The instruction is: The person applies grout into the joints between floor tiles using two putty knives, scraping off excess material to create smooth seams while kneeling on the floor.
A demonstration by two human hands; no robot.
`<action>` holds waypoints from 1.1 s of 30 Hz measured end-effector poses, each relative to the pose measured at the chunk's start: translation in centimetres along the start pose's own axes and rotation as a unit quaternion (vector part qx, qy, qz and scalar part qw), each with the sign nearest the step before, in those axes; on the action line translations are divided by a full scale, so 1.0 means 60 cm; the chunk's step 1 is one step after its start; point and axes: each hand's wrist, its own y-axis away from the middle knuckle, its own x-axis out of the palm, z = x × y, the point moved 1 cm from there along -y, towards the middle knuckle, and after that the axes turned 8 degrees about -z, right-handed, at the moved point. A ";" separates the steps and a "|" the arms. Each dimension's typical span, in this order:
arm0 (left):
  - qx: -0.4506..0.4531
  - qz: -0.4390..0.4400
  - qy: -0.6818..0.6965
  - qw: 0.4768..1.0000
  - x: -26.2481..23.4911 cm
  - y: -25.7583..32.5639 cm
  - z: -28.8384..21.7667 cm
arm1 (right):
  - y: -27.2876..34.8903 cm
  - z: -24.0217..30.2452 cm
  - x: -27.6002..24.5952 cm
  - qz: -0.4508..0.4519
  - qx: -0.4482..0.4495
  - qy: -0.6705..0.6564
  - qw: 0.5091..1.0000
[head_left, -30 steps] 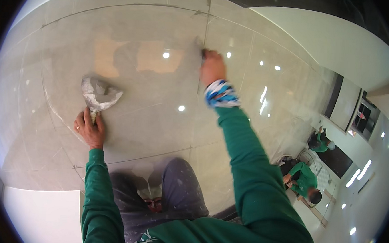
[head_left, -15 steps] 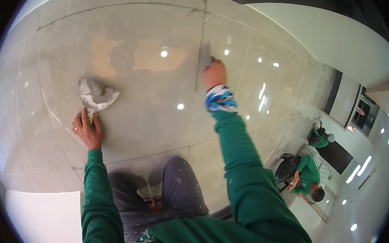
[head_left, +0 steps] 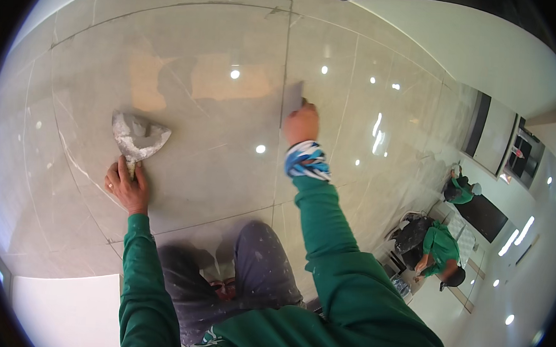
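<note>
My left hand is closed round the handle of a trowel whose pointed blade carries a heap of grey, pasty material. The trowel is over the floor, left of my knees. Farther forward and to the right, my right hand grips a putty knife with a thin grey blade. That blade lies at the dark joint between two large tiles; its edge is slightly blurred. A blue and white cloth band wraps my right wrist.
Glossy beige tiles with pale veins and ceiling-light reflections spread around me. My knees are near the lower middle. At the right, one person in green sits or crouches low, and another person is farther off. White walls border the floor.
My right hand and the putty knife have come back along the joint toward me. My left hand and the loaded trowel have hardly moved.
</note>
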 end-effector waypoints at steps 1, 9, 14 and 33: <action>0.000 -0.001 -0.008 1.000 -0.003 0.001 0.002 | 0.019 0.036 0.007 0.055 -0.062 0.056 0.995; 0.002 -0.005 -0.008 1.000 0.000 0.007 0.007 | 0.095 0.046 0.005 -0.087 -0.036 -0.127 0.987; 0.006 -0.005 0.005 1.000 -0.001 -0.009 -0.016 | 0.071 -0.029 0.033 -0.059 0.010 -0.033 0.998; -0.002 -0.003 -0.005 1.000 -0.009 0.007 0.008 | 0.051 0.175 0.018 0.003 -0.137 -0.178 0.974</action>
